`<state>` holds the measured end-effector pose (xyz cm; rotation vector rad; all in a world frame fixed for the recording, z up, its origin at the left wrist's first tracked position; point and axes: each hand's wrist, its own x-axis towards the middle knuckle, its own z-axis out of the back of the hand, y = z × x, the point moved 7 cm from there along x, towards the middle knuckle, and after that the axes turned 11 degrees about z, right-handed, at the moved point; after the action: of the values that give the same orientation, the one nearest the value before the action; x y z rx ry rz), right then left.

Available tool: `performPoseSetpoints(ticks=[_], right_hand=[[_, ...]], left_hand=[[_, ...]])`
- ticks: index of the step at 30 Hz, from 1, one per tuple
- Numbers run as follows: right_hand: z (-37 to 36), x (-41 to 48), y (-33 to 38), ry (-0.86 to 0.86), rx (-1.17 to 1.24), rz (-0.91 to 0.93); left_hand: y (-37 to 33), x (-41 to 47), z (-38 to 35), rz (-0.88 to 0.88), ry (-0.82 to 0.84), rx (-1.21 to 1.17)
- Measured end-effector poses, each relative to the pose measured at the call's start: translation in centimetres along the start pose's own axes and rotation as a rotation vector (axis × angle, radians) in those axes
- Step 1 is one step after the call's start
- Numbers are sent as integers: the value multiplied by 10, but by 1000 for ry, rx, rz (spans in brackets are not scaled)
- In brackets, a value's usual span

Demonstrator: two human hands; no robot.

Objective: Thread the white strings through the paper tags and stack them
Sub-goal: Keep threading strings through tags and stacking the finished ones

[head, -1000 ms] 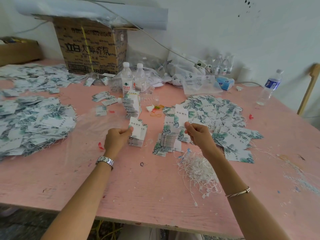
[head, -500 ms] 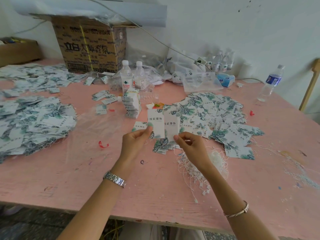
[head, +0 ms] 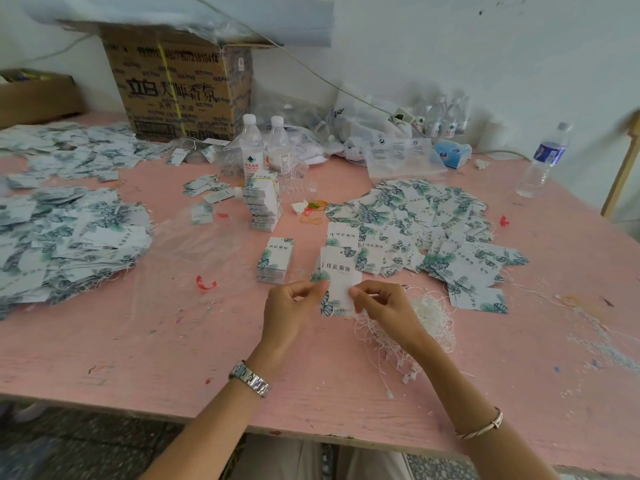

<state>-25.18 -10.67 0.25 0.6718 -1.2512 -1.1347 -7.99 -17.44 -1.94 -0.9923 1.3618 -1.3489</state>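
Observation:
My left hand (head: 292, 313) and my right hand (head: 384, 308) both pinch a white paper tag (head: 341, 273) with green leaf print, held upright just above the pink table (head: 145, 341). A tangle of white strings (head: 426, 323) lies under and right of my right hand. Whether a string runs through the held tag is too small to tell. A small neat stack of tags (head: 275, 259) lies just left of the held tag. A taller stack of tags (head: 265, 202) stands behind it. A loose heap of unthreaded tags (head: 422, 230) spreads to the right.
A big pile of tags with strings (head: 65, 244) covers the left side. Two water bottles (head: 265, 147) and a cardboard box (head: 180, 88) stand at the back, another bottle (head: 545, 161) at far right. Plastic bags (head: 398, 157) lie by the wall. A red scrap (head: 206, 282) lies mid-table.
My left hand left the small stack and came right. Both hands drew nearer to me and now hold one tag together above the near edge of the strings.

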Motion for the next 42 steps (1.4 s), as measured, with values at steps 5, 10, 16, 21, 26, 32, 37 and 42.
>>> performPoseSetpoints(ticks=[5, 10, 16, 21, 26, 32, 37, 42], right_hand=[[19, 12, 1, -125, 76, 25], [23, 8, -12, -119, 144, -11], [27, 4, -19, -142, 150, -39], [28, 2, -17, -136, 113, -41], [27, 0, -14, -105, 68, -49], [26, 0, -14, -107, 51, -73], [26, 0, -13, -96, 59, -58], [25, -1, -13, -101, 66, -58]], left_hand=[[13, -4, -8, 39, 15, 15], [23, -2, -17, 51, 107, 72], [14, 6, -21, -43, 44, 67], [12, 5, -26, -124, 5, 40], [12, 3, -23, -188, 1, 25], [14, 2, -23, -185, 9, 17], [13, 0, -25, -174, 36, -17], [13, -1, -26, -147, 49, -57]])
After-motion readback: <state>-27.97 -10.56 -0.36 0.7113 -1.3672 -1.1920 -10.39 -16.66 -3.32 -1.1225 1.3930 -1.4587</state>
